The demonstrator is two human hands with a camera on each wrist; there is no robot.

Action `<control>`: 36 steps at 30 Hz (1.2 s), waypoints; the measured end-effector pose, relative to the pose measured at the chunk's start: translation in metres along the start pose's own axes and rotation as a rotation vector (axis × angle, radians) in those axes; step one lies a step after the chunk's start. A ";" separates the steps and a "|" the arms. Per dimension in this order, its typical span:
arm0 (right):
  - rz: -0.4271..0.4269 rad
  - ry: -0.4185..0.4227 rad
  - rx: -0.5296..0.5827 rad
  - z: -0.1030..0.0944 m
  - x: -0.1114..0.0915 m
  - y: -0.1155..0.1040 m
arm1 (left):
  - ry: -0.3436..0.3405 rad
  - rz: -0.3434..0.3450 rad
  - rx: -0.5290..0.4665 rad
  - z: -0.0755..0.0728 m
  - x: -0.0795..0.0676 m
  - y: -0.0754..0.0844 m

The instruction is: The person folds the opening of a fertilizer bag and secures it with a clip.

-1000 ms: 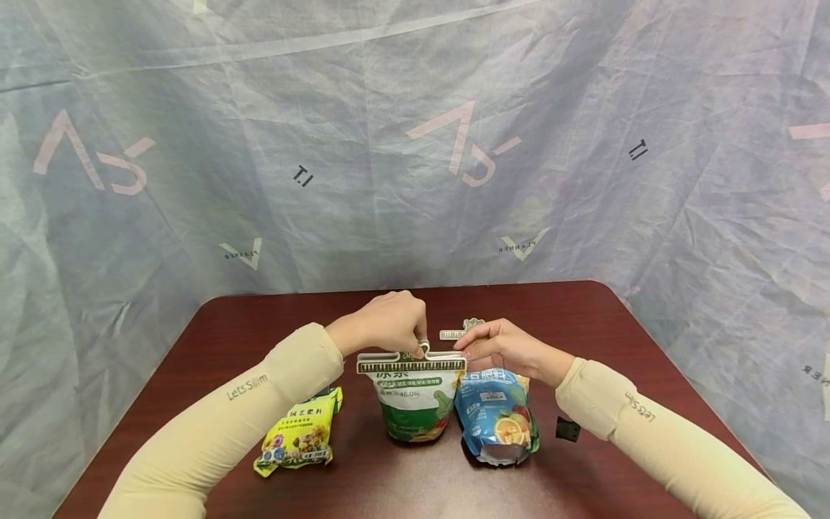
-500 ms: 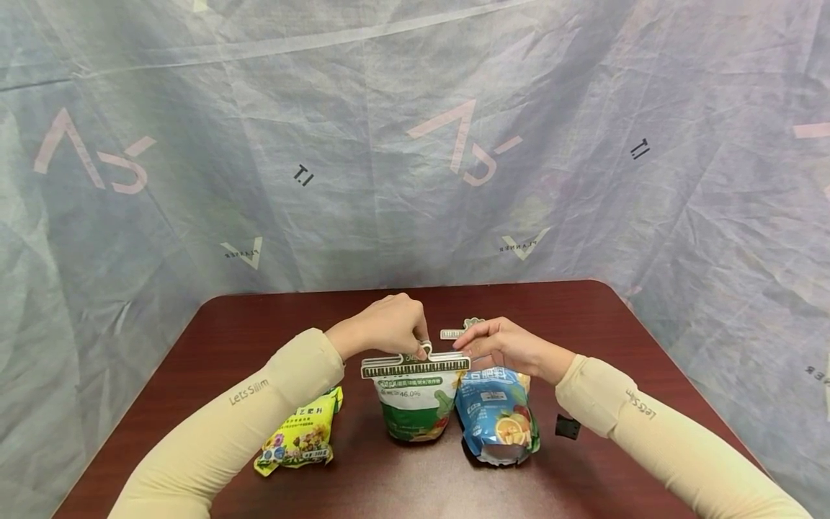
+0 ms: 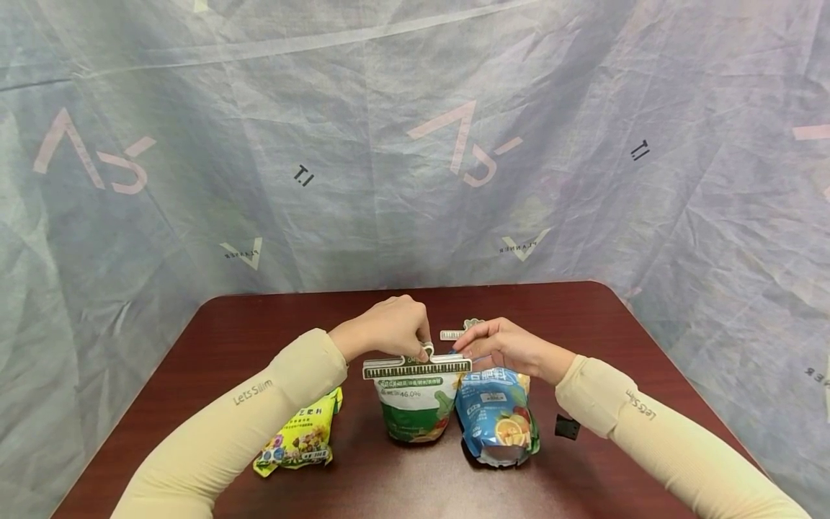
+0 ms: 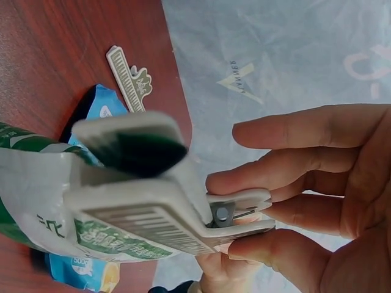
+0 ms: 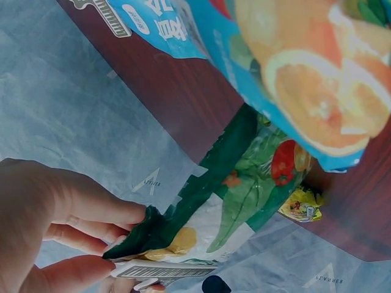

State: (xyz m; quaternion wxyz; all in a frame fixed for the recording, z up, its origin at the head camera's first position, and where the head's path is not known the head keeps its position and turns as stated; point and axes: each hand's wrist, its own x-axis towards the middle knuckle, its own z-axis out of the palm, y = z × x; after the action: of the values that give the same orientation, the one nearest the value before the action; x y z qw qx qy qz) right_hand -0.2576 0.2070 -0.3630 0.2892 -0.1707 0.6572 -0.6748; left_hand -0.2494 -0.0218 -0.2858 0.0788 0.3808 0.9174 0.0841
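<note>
My left hand (image 3: 389, 324) pinches the handle of a long white sealing clip (image 3: 418, 369) with a piano-key pattern. This clip lies across the top of a green and white bag (image 3: 418, 418), which stands upright mid-table. In the left wrist view the two long bars of the clip (image 4: 140, 213) are apart, with the bag's dark green edge between them. At the bag's other top corner, my right hand (image 3: 509, 346) holds the film between thumb and fingers; the right wrist view shows the pinched green corner (image 5: 137, 238).
A blue bag with orange slices (image 3: 496, 418) stands just right of the green one. To the left lies a yellow flower-printed bag (image 3: 301, 440), partly behind my left sleeve. Another clip (image 3: 452, 335) rests farther back, and a small black object (image 3: 567, 427) lies at the right.
My left hand has shifted slightly right and the clip sits a little lower, covering the large print near the bag's top. My right hand stays nearly still.
</note>
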 end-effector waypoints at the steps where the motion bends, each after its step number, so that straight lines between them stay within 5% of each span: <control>1: -0.001 0.000 0.000 0.000 0.000 0.000 | -0.001 -0.002 0.001 0.000 0.000 0.000; 36: -0.009 -0.073 0.001 0.002 -0.004 -0.009 | 0.009 -0.070 -0.147 0.002 -0.005 -0.009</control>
State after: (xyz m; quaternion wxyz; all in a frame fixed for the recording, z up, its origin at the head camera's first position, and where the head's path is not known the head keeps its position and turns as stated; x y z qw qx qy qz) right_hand -0.2544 0.2078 -0.3538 0.3101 -0.1982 0.6449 -0.6698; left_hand -0.2515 -0.0314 -0.2889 0.1053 0.3414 0.9219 0.1501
